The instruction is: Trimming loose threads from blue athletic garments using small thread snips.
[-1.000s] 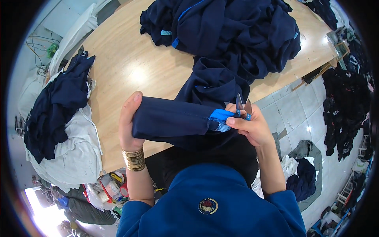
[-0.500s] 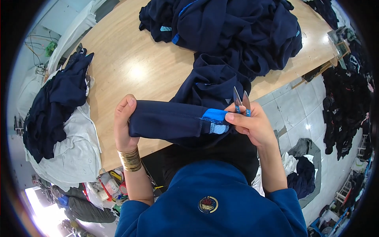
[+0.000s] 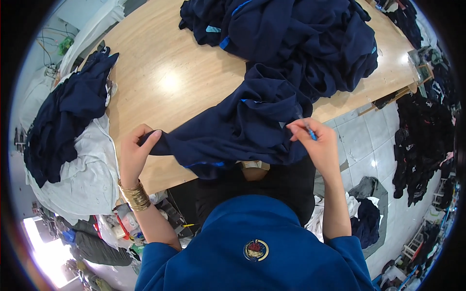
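Between left hand (image 3: 136, 151) and right hand (image 3: 319, 144): navy garment (image 3: 218, 131), long axis crosswise; left pinches end, right grasps snips (image 3: 311, 134), cloth grip unclear.

Wooden table (image 3: 145, 102) as landmark. At its near edge: navy garment (image 3: 218, 121), bunched, overhanging the edge. Left hand (image 3: 137, 150) pinches one end of it between thumb and fingers, just above the table's near edge; gold bangles (image 3: 133, 195) on that wrist. Right hand (image 3: 318, 143), off the table's near edge further right, holds blue-handled snips (image 3: 311, 134), blades hard to make out; fingertips close to the cloth, contact unclear. Far side of table: large navy pile (image 3: 301, 43), bright-blue trim showing. Table's left end: white cloth (image 3: 92, 169), dark clothing (image 3: 73, 116) over it. Tiled floor (image 3: 361, 133) right of table.
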A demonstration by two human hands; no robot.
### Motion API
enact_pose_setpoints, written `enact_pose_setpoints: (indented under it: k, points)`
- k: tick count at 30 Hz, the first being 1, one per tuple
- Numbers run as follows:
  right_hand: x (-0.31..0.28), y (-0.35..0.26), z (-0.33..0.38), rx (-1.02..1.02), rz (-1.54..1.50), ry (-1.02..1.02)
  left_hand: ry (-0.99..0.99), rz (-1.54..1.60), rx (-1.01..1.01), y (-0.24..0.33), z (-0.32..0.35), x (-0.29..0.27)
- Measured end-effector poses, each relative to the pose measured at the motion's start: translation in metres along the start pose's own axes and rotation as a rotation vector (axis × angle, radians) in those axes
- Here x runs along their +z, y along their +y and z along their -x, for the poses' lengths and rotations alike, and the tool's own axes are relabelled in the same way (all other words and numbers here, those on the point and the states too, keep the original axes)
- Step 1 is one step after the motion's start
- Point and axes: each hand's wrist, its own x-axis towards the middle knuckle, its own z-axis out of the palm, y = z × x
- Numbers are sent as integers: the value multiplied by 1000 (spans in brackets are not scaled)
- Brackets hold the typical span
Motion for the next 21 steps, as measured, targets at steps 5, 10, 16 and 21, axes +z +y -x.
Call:
enact_pose_setpoints:
  k: [5,10,16,21]
  points:
    - [26,7,-10,-110,180,64,319,-122,193,1,-9,46]
    - [71,1,-20,-336,80,29,-143,377,-100,27,-4,122]
    - [83,21,-29,-202,224,10,-200,422,61,31,-11,156]
    - [45,8,9,-15,-388,-108,-261,1152,-19,15,3,147]
